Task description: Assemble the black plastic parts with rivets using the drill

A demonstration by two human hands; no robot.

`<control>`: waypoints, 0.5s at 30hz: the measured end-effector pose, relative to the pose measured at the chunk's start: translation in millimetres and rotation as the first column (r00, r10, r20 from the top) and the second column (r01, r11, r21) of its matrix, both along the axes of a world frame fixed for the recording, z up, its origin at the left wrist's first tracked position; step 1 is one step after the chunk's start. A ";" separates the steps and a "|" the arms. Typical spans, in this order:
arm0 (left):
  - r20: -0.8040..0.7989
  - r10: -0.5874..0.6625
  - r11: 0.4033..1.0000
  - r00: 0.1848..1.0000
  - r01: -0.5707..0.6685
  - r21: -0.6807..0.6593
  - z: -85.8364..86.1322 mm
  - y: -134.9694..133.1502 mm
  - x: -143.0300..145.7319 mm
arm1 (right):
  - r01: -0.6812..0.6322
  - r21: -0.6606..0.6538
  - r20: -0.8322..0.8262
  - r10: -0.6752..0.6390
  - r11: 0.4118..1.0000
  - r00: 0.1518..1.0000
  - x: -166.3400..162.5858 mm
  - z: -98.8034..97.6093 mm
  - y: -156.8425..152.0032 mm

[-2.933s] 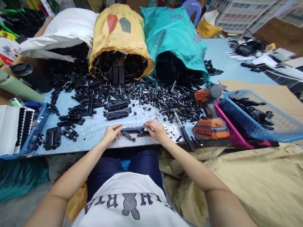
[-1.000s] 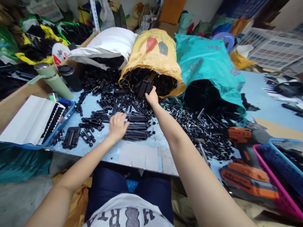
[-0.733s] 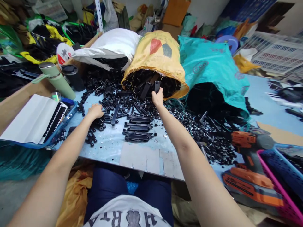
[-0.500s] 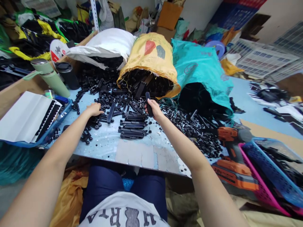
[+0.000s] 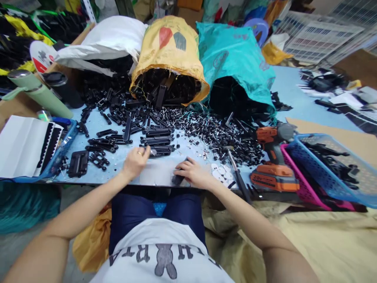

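Observation:
My right hand (image 5: 193,173) is at the table's front edge with its fingers closed over a black oblong plastic part (image 5: 177,179); the fingers cover much of it. My left hand (image 5: 135,163) is pinched shut just in front of a row of stacked black plastic bars (image 5: 157,140). Whatever its fingertips hold is too small and blurred to name. Between the hands lies a pale grey sheet (image 5: 156,171) on the blue tabletop. More loose black bars (image 5: 103,144) lie beyond my left hand, to its left.
A heap of screws (image 5: 218,133) spreads right of centre, beside a hammer (image 5: 237,173) and an orange cordless drill (image 5: 275,157). White (image 5: 114,35), yellow (image 5: 171,43) and teal (image 5: 235,59) sacks stand behind. Baskets flank the work area, the blue one (image 5: 332,177) at right; a black tumbler (image 5: 63,88) stands left.
My right hand has drawn the black part back from the yellow sack's mouth to the table edge. My left hand has moved from the loose parts toward the front centre. The view has shifted.

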State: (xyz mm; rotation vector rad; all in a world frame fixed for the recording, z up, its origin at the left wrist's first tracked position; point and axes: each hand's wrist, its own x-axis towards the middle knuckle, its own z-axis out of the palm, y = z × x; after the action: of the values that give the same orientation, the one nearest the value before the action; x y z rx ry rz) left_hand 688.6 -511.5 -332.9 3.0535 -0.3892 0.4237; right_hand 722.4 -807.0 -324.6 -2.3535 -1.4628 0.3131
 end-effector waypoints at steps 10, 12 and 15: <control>0.083 -0.122 0.976 0.989 0.135 -0.173 -65.9 -51.4 -52.5 | 0.713 0.242 0.134 -0.750 0.658 0.647 -10.8 -43.5 20.3; 0.035 -0.087 0.965 0.996 0.093 -0.245 -60.9 -54.2 -49.6 | 0.737 0.213 0.048 -0.760 0.641 0.648 -8.9 -46.8 25.8; -0.040 -0.100 0.891 0.994 0.071 -0.448 -47.4 -64.7 -43.8 | 0.669 0.286 -0.238 -0.625 0.686 0.743 -10.2 -43.7 30.4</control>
State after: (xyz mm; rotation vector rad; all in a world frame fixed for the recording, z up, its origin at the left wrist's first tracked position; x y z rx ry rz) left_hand 644.8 -576.3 -380.3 2.5837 -0.3621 0.3532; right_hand 712.2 -776.6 -368.3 -2.3115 -0.4824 -0.0073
